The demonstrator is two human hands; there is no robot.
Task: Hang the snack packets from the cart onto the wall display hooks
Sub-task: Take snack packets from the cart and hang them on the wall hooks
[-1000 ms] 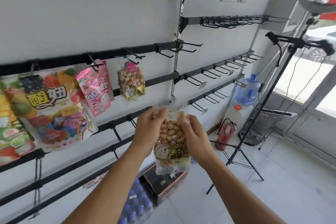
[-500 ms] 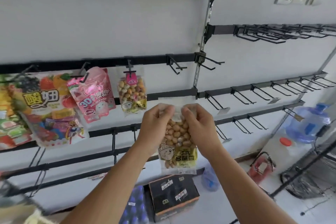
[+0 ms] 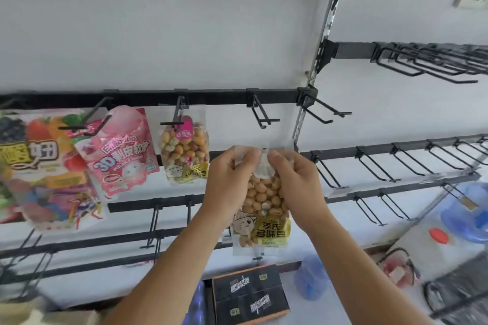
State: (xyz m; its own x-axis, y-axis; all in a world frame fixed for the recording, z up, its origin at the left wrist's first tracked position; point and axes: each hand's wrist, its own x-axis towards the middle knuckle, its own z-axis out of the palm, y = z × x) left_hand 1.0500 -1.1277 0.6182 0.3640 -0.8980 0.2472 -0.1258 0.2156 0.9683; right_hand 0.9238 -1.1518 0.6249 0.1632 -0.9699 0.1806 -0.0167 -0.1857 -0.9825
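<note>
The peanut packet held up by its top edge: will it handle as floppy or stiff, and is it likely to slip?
The peanut packet probably handles floppy: thin clear film hanging limp below both hands. The nuts fill its lower part, so it likely swings bottom-heavy. The glossy film looks slippery, though the flat top seal being pinched should give fair purchase.

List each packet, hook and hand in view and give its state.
Peanut packet: held upright by its top edge, not hung.
Left hand: pinches the packet's top.
Right hand: pinches the packet's top.
Empty hook: bare, above the packet.
Mixed nut packet: hanging.
Pink gummy packet: hanging.
Fruit candy packet: hanging.
Lower right hooks: bare.
</note>
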